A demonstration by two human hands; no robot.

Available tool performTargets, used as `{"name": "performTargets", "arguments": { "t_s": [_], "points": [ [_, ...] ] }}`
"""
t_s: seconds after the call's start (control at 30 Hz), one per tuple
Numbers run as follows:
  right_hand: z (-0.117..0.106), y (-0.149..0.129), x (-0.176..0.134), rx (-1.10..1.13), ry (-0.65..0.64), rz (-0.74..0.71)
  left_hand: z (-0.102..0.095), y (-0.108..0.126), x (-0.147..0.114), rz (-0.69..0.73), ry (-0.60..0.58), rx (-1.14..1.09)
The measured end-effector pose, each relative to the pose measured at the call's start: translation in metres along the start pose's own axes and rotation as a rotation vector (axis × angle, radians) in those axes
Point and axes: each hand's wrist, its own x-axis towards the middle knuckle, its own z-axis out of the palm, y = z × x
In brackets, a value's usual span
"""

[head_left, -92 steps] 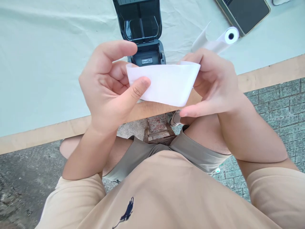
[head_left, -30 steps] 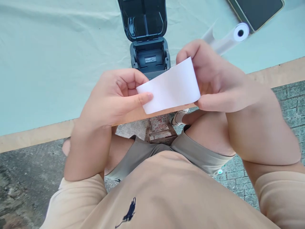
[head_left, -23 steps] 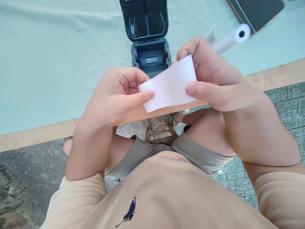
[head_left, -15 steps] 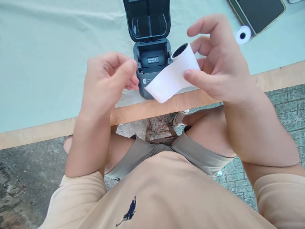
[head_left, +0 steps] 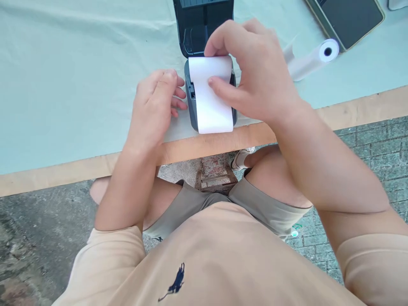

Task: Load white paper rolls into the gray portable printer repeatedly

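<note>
The main risk, as far as I can judge, lies with the smooth white paper roll (head_left: 210, 68) and its loose flat strip (head_left: 214, 112). The roll sits over the compartment of the dark grey plastic box-shaped device (head_left: 192, 112), and the paper hides whether it is seated or only held above the opening. Were the right hand (head_left: 255, 72) to let go of an unseated roll, it could tip or unwind — the table edge is near. The strip looks slightly askew, so it might rub a side wall or crease under the thumb. Lowering the black hinged plastic lid (head_left: 205, 25) onto a crooked strip could pinch it.

The right hand grasps the roll, fingers curled over its far end and thumb on the strip, whose free end reaches the device's near edge. The left hand (head_left: 156, 102) is relaxed, fingers loosely bent just beside the device, with nothing seen in it.

As for containers, the device's compartment is mostly covered by the paper; a little dark interior shows at its left side. The lid stands raised behind it. Farther right, a second white paper roll with a dark hollow core (head_left: 315, 61) lies on the pale green cloth (head_left: 79, 85), near a dark-screened rectangular device (head_left: 353, 21) — partly out of view. The cloth stops short of the bare light-wood table edge (head_left: 216, 142).
</note>
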Motion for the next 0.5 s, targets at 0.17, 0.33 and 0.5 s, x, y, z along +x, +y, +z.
{"name": "performTargets", "arguments": {
  "t_s": [0.17, 0.33, 0.5],
  "points": [
    [0.004, 0.001, 0.0, -0.029, -0.04, 0.034, -0.009, -0.004, -0.002, -0.016, -0.062, 0.053],
    [-0.003, 0.002, 0.004, -0.065, -0.084, 0.029, -0.015, -0.008, -0.004, 0.008, -0.094, 0.088],
    [-0.006, -0.004, 0.008, -0.125, -0.096, 0.058, -0.012, -0.009, -0.005, 0.037, -0.096, 0.103]
  ]
}}
